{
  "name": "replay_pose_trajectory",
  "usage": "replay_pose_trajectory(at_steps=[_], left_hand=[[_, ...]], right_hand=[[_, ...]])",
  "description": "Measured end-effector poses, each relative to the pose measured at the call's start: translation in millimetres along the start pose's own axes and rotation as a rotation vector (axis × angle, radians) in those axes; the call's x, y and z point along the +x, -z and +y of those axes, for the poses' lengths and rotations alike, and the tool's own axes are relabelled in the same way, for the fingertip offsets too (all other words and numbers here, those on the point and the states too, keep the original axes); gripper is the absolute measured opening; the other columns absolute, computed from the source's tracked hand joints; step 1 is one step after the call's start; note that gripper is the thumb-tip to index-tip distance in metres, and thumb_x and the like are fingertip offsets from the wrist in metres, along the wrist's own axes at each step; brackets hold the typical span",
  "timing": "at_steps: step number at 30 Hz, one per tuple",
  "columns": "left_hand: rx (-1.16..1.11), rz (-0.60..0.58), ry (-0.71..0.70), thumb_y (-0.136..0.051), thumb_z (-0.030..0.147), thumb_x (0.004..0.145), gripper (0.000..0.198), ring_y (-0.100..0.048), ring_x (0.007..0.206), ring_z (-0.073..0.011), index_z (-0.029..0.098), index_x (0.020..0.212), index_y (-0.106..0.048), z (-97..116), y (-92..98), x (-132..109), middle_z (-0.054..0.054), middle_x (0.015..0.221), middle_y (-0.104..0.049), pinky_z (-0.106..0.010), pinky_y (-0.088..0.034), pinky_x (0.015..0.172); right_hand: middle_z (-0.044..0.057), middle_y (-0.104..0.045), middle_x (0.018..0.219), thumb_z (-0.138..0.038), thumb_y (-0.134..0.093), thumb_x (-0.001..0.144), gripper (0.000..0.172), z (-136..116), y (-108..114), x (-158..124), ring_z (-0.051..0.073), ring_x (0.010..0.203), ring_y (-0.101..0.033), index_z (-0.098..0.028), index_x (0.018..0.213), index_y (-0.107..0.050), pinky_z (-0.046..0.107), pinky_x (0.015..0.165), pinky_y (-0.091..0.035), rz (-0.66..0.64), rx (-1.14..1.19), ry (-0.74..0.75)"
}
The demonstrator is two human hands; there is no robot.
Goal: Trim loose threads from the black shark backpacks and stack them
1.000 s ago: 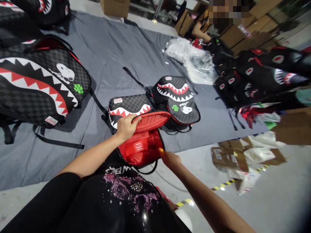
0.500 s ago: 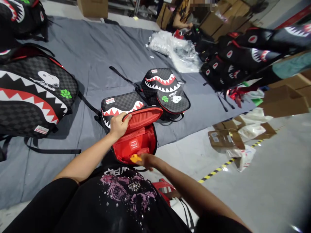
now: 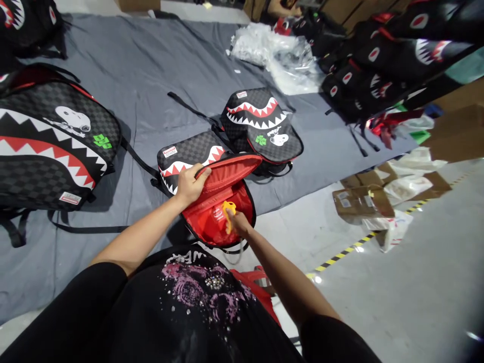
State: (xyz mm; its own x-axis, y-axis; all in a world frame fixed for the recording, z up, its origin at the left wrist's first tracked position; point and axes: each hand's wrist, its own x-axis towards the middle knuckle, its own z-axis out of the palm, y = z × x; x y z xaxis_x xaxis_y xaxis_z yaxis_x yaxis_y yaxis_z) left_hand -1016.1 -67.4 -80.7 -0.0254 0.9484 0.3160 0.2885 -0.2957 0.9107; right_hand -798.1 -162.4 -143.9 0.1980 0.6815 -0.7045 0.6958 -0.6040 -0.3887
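Observation:
A black checkered backpack (image 3: 192, 145) with a printed shark mouth lies before me, its red-lined main compartment (image 3: 204, 227) gaping toward me. My left hand (image 3: 191, 184) is closed on the rim of the raised front flap (image 3: 234, 174) and holds it up. Inside the opening, over the red lining, my right hand (image 3: 239, 224) grips a small yellow tool (image 3: 228, 206) with a loop, which looks like thread snips. The blades are too blurred to make out. A pale label on the lining shows just left of the tool.
A similar smaller bag (image 3: 260, 121) lies just behind, and a large backpack (image 3: 41, 146) rests at the left on the grey cloth (image 3: 143, 65). Clear plastic bags (image 3: 280, 55) and stacked black bags (image 3: 366, 75) are farther right. Cardboard boxes (image 3: 363, 201) stand on the floor.
My right hand has moved up and slightly right with the yellow tool, deeper over the red lining. My left hand keeps its hold on the flap. The view has tilted down slightly.

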Motion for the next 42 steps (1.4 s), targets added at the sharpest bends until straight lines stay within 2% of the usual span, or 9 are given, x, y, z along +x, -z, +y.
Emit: replay_pose_trajectory(at_steps=[4, 7, 12, 16, 24, 30, 33, 38, 42], left_hand=[[0.025, 0.034, 0.004, -0.044, 0.062, 0.091, 0.052, -0.040, 0.055, -0.0100, 0.019, 0.062, -0.046, -3, 0.4, 2, 0.003, 0.056, -0.043, -0.025, -0.032, 0.055], [0.024, 0.050, -0.010, -0.043, 0.066, 0.090, 0.056, -0.036, 0.054, -0.0099, 0.019, 0.059, -0.040, -3, -1.4, 5, 0.003, 0.055, -0.037, -0.025, -0.030, 0.054], [0.030, 0.013, -0.087, -0.046, 0.062, 0.090, 0.054, -0.030, 0.053, -0.0093, 0.019, 0.059, -0.037, 1, -8.6, 14, 0.004, 0.056, -0.031, -0.026, -0.026, 0.053], [0.055, 0.016, -0.142, -0.046, 0.059, 0.092, 0.053, -0.029, 0.054, -0.0098, 0.019, 0.059, -0.036, 2, -11.7, 20, 0.004, 0.056, -0.030, -0.027, -0.024, 0.053], [0.084, 0.035, -0.134, -0.046, 0.063, 0.091, 0.055, -0.028, 0.053, -0.0098, 0.019, 0.058, -0.034, 3, -12.7, 22, 0.003, 0.055, -0.029, -0.028, -0.023, 0.052], [0.082, 0.067, -0.122, -0.046, 0.063, 0.091, 0.055, -0.028, 0.055, -0.0098, 0.019, 0.059, -0.035, -2, -7.8, 24, 0.003, 0.056, -0.030, -0.028, -0.024, 0.053], [0.069, 0.077, -0.109, -0.046, 0.063, 0.090, 0.055, -0.029, 0.056, -0.0099, 0.019, 0.059, -0.036, -4, -3.8, 26, 0.003, 0.056, -0.031, -0.028, -0.024, 0.054], [0.051, 0.064, -0.078, -0.046, 0.067, 0.088, 0.058, -0.026, 0.053, -0.0097, 0.019, 0.057, -0.035, -3, 2.2, 26, 0.004, 0.055, -0.028, -0.028, -0.024, 0.053], [0.044, 0.017, -0.064, -0.046, 0.069, 0.087, 0.058, -0.028, 0.052, -0.0098, 0.019, 0.058, -0.037, 2, 0.7, 25, 0.003, 0.055, -0.029, -0.027, -0.025, 0.053]], right_hand=[[0.002, -0.055, 0.058, -0.053, -0.008, 0.100, 0.052, -1, -52, 22, 0.014, 0.051, -0.060, -0.021, 0.077, -0.042, 0.020, 0.045, -0.045, -0.001, 0.325, 0.059], [-0.003, -0.046, 0.050, -0.052, -0.016, 0.101, 0.045, -4, -69, 41, 0.012, 0.043, -0.051, -0.022, 0.073, -0.036, 0.019, 0.043, -0.042, 0.016, 0.471, 0.108], [-0.005, -0.046, 0.042, -0.049, -0.054, 0.092, 0.038, -4, -74, 60, 0.011, 0.035, -0.045, -0.021, 0.068, -0.045, 0.020, 0.036, -0.037, -0.188, 0.593, 0.188], [-0.006, -0.043, 0.039, -0.048, -0.046, 0.097, 0.040, -1, -76, 57, 0.010, 0.034, -0.044, -0.020, 0.067, -0.045, 0.018, 0.037, -0.037, -0.222, 0.672, 0.230], [-0.007, -0.045, 0.041, -0.042, -0.058, 0.092, 0.033, -1, -68, 52, 0.010, 0.031, -0.043, -0.020, 0.071, -0.047, 0.020, 0.034, -0.036, -0.266, 0.641, 0.240], [-0.005, -0.044, 0.044, -0.039, -0.038, 0.101, 0.032, -2, -45, 49, 0.011, 0.034, -0.045, -0.019, 0.076, -0.046, 0.021, 0.036, -0.036, -0.040, 0.562, 0.108], [0.000, -0.053, 0.048, -0.039, -0.044, 0.098, 0.031, 6, -11, 33, 0.014, 0.041, -0.054, -0.017, 0.078, -0.053, 0.022, 0.042, -0.039, -0.002, 0.438, 0.056], [0.004, -0.057, 0.048, -0.039, -0.057, 0.090, 0.025, 43, 56, -18, 0.019, 0.054, -0.062, -0.015, 0.082, -0.061, 0.025, 0.052, -0.040, 0.131, 0.147, -0.049], [0.005, -0.064, 0.058, -0.049, -0.043, 0.094, 0.038, 48, 59, -21, 0.020, 0.059, -0.064, -0.016, 0.089, -0.061, 0.025, 0.056, -0.044, 0.246, 0.229, -0.031]])
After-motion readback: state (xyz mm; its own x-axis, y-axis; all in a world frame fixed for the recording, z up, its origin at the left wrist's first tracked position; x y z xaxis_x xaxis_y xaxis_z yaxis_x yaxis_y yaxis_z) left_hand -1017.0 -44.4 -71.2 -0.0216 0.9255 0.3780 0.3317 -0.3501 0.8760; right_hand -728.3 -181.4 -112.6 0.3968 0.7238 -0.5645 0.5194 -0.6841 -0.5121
